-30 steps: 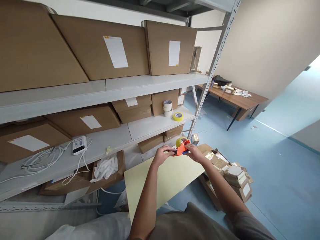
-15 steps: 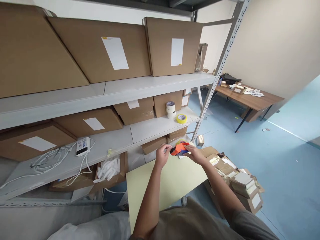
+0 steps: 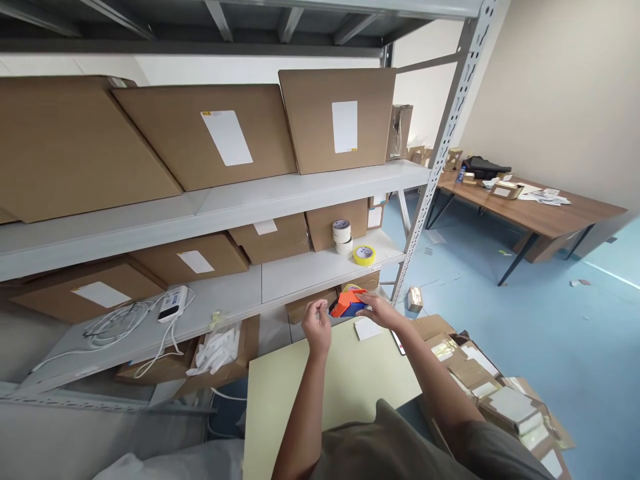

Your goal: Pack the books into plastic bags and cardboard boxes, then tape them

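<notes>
Leftmost, the left hand [image 3: 317,327] is raised, fingertips drawn together, perhaps pinching something too small to see; just beside it, the orange-and-blue tape dispenser [image 3: 349,305] sits above the pale tabletop [image 3: 345,377], gripped by the right hand [image 3: 383,311], forearm slanting inward.

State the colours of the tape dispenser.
The tape dispenser is mainly orange and blue; the head view shows it.

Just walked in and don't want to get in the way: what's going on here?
A person holds an orange and blue tape dispenser in the right hand, up near the far side of the pale table. The left hand is pinched close to the dispenser's other end; whether it grips anything is too small to tell. White paper lies on the table, and a yellow roll on the shelf beyond.
</notes>
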Demonstrator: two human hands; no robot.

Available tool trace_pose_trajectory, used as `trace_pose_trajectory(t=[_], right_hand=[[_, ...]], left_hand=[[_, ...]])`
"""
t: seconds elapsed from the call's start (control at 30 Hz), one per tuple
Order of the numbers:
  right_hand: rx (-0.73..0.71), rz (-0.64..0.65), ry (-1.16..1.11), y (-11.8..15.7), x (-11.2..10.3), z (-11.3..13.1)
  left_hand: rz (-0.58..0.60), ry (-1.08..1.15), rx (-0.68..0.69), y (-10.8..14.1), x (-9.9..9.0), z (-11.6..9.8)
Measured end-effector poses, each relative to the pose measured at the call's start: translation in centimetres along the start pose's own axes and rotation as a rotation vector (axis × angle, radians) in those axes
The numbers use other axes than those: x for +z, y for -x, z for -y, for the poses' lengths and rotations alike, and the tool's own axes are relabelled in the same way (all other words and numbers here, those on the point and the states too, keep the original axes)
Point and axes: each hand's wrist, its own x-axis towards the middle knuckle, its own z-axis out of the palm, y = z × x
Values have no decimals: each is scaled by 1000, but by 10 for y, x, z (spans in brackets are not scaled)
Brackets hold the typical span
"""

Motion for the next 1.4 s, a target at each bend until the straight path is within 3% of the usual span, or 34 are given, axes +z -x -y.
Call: trace_pose_trajectory(t=[0.13, 0.27, 0.33, 0.43, 0.57, 0.8, 0.9, 1.07, 1.23, 1.4], right_hand=[[-8, 46, -20, -15, -6, -8], [-58, 87, -2, -36, -5, -19], [-57, 115, 21, -50, -2, -26], [-5, 119, 98, -74, 4, -38], [131, 95, 293, -115, 11, -54], [250, 193, 457, -172, 42, -84], [246, 197, 499, -175, 58, -90], [200, 44, 493, -169, 62, -80], [-40, -95, 233, -152, 68, -52], [-127, -104, -89, -108, 105, -27]], left_hand=[[0, -44, -13, -7, 3, 4], [-152, -66, -77, -10, 3, 9], [-160, -80, -82, -14, 1, 12], [-96, -79, -66, -25, -10, 19], [-135, -36, -157, -35, -34, 34], [-112, -63, -283, -8, -58, 50], [-93, -63, -312, 4, -62, 52], [-73, -75, -385, 15, -74, 53], [-93, -75, -429, 29, -91, 50], [-90, -124, -492, 62, -120, 52]])
